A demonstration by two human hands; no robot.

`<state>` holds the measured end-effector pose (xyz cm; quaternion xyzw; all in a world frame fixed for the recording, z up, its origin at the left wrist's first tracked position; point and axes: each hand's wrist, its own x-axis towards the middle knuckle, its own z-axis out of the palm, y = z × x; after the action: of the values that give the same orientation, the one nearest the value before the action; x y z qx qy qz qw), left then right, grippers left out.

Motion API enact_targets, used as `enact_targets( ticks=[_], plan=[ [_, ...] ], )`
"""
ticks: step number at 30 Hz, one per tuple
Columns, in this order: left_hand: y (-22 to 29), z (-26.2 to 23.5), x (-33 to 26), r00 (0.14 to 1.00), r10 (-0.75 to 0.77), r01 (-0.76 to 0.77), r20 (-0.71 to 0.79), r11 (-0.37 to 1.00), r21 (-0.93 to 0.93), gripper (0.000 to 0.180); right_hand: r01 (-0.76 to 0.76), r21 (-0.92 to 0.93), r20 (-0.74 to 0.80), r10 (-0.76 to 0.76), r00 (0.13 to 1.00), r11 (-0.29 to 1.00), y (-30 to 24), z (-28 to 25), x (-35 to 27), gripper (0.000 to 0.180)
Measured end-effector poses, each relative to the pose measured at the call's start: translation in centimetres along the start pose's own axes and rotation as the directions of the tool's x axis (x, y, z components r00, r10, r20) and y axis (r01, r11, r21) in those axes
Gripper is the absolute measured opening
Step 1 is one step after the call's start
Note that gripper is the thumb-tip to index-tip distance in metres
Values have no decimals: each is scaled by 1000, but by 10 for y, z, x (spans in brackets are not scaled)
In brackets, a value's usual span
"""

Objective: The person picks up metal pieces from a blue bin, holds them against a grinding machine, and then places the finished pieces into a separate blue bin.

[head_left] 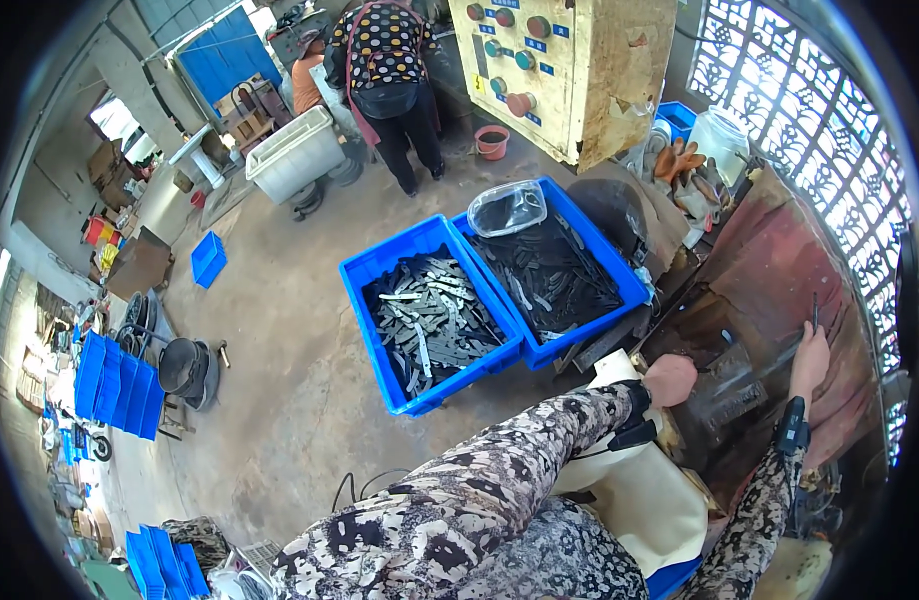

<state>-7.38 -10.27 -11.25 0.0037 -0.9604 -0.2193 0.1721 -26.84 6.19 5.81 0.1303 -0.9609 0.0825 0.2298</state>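
Right hand (809, 362) grips a thin dark piece (815, 308) near the right edge of the stained reddish worktop (764, 255); left hand (669, 380) at its left edge, grip indeterminable. Blue bins (464, 378) left, lattice window (829, 120) right.

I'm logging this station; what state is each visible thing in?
Left blue crate, holding silvery and dark strips
Right blue crate, holding dark strips
Clear tub, set on right crate
Right hand, gripping thin rod
Left hand, grip hidden
Blue bins at left, stacked
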Motion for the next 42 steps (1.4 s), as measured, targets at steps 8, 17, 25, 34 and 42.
enact_targets(
  ticks=[8,17,25,34,42],
  plan=[
    [2,0,0,1000,7,-6,-6,1000,22,15,-16,-18,14,16,1000,1000,0,-2,0,39],
    [4,1,1,1000,-29,29,-6,999,15,14,-13,-35,17,14,1000,999,7,4,3,43],
    [2,4,-2,996,4,-2,-92,1000,20,13,-1,-43,9,1,1000,999,3,0,1,39],
    [0,6,-1,995,52,-52,-80,999,2,14,-23,-58,-8,23,1000,998,1,6,0,40],
    [3,3,-2,999,43,-42,-20,999,30,15,-23,-49,-36,22,999,999,5,7,-1,43]
  ],
)
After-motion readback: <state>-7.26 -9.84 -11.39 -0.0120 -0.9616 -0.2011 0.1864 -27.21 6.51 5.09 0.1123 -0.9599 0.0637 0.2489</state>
